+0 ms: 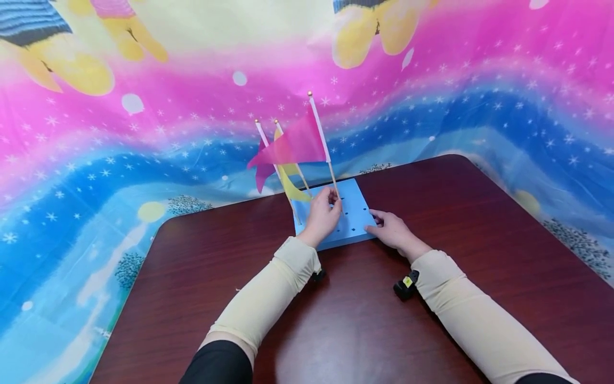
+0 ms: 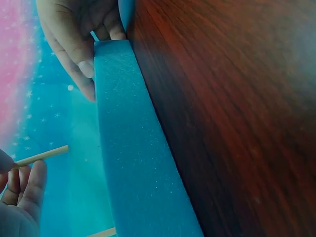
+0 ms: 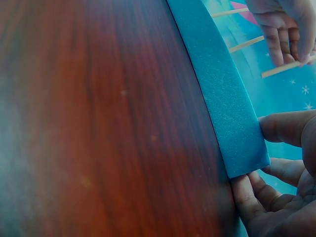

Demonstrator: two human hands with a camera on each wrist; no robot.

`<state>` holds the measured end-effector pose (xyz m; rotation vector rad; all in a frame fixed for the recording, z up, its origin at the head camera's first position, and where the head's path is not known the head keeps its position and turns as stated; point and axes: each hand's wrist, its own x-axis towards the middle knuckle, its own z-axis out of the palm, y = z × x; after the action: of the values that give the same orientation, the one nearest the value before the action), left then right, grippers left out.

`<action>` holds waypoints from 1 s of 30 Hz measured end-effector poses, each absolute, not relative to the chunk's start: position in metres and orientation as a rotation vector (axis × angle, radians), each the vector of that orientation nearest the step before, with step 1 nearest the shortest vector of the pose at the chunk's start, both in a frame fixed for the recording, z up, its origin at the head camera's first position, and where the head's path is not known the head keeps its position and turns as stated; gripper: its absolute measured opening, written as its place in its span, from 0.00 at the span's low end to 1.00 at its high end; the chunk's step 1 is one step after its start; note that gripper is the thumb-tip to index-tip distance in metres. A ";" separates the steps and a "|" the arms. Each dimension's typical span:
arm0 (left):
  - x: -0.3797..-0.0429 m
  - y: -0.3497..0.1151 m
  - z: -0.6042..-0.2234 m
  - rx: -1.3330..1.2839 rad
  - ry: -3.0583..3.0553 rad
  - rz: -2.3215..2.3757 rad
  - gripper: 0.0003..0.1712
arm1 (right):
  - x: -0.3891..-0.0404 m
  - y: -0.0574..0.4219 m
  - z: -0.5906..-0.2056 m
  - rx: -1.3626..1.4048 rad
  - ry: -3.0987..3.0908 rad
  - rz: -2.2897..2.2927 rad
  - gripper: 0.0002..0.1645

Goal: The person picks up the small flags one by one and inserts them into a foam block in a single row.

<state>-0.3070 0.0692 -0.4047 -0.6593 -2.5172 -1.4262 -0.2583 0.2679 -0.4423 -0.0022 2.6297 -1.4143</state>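
Note:
My left hand point(image 1: 322, 217) pinches the wooden stick of a pink pennant flag point(image 1: 302, 141) over a blue foam block point(image 1: 356, 194) with small holes in its top. In the left wrist view, the stick's lower end point(image 2: 52, 152) shows bare and off the block. My right hand point(image 1: 393, 229) grips the block's right side; in the right wrist view the thumb point(image 3: 281, 127) lies against the top and fingers reach round the end. Standing in the block's left part are a yellow flag point(image 1: 291, 186) and a magenta flag point(image 1: 263, 173), partly behind the pink one.
The block lies near the far edge of a dark brown wooden table point(image 1: 460, 213). A colourful printed cloth point(image 1: 201, 128) hangs right behind the table. A small black device point(image 1: 405, 285) is strapped at the right wrist, close over the tabletop.

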 end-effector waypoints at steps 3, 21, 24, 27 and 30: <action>-0.312 0.075 -0.408 -0.670 -2.524 -1.398 0.03 | -0.258 0.269 -0.444 0.007 2.631 -1.413 0.40; -0.328 0.088 -0.423 -0.660 -2.544 -1.341 0.08 | -0.259 0.268 -0.444 0.000 2.615 -1.434 0.40; -0.328 0.088 -0.424 -0.646 -2.566 -1.300 0.07 | -0.259 0.267 -0.444 0.001 2.609 -1.429 0.40; -0.329 0.089 -0.426 -0.640 -2.578 -1.271 0.06 | -0.260 0.267 -0.444 0.000 2.606 -1.431 0.40; -0.330 0.089 -0.428 -0.642 -2.580 -1.287 0.07 | -0.259 0.268 -0.444 0.005 2.605 -1.435 0.40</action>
<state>-0.3295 0.0891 -0.4278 -0.6421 -2.5804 -1.2868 -0.2594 0.2685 -0.4439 0.0050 2.6049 -1.4346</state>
